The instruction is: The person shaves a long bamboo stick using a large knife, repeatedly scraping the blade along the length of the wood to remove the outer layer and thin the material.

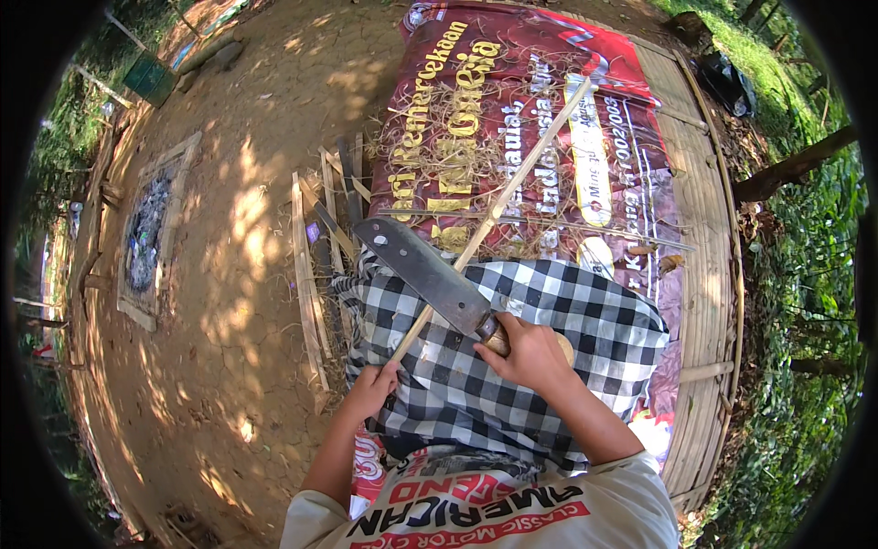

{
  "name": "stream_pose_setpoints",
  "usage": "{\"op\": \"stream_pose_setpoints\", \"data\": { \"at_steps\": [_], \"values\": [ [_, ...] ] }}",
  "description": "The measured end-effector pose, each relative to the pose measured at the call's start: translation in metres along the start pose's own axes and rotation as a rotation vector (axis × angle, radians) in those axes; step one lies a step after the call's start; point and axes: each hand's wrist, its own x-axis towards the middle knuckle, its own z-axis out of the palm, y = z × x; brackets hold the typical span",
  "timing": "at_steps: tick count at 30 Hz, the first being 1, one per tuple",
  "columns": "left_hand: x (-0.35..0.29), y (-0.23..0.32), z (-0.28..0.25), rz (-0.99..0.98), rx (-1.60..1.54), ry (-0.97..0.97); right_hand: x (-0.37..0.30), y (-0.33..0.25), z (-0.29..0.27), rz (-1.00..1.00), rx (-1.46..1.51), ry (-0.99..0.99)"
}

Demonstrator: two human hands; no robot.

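A banner (pixel 631 78) lies on the surface (pixel 702 265), shavings (pixel 457 151) strewn over it. Nearer the person is a cloth (pixel 599 316). A machete (pixel 421 272) crosses above a long strip (pixel 512 189) spanning both. Sticks (pixel 305 284) lie left; farther left, a frame (pixel 137 316); right, foliage (pixel 805 393).

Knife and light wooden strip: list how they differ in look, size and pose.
Look: the knife has a broad, dark blade; the strip is narrow and pale.
Size: the strip is longer than the knife.
Pose: in the picture, the knife slants from upper left to lower right, the strip from upper right to lower left.
Shared: each is held near its lower end, the knife by the right hand, the strip by the left hand.
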Motion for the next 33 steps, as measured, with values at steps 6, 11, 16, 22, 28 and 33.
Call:
{"op": "stream_pose_setpoints", "data": {
  "at_steps": [6, 11, 16, 22, 28, 33],
  "values": [
    [0.003, 0.007, 0.000, -0.026, -0.012, -0.041, -0.011, -0.001, 0.018, -0.187, -0.057, -0.057],
    [-0.001, 0.005, 0.005, -0.024, -0.142, -0.019, 0.001, 0.002, 0.023, -0.321, -0.170, -0.076],
    [0.000, -0.011, -0.001, -0.039, -0.116, -0.049, 0.037, 0.056, -0.001, -0.229, -0.308, 0.099],
    [0.012, -0.010, 0.000, -0.071, -0.069, -0.046, 0.051, 0.058, -0.021, -0.053, -0.334, 0.022],
    [0.009, -0.014, 0.000, -0.059, -0.064, -0.064, 0.040, 0.016, 0.009, -0.388, -0.246, -0.094],
    [0.004, -0.014, 0.000, -0.025, -0.087, -0.045, 0.077, 0.070, -0.015, -0.145, -0.327, 0.098]
  ]
}}
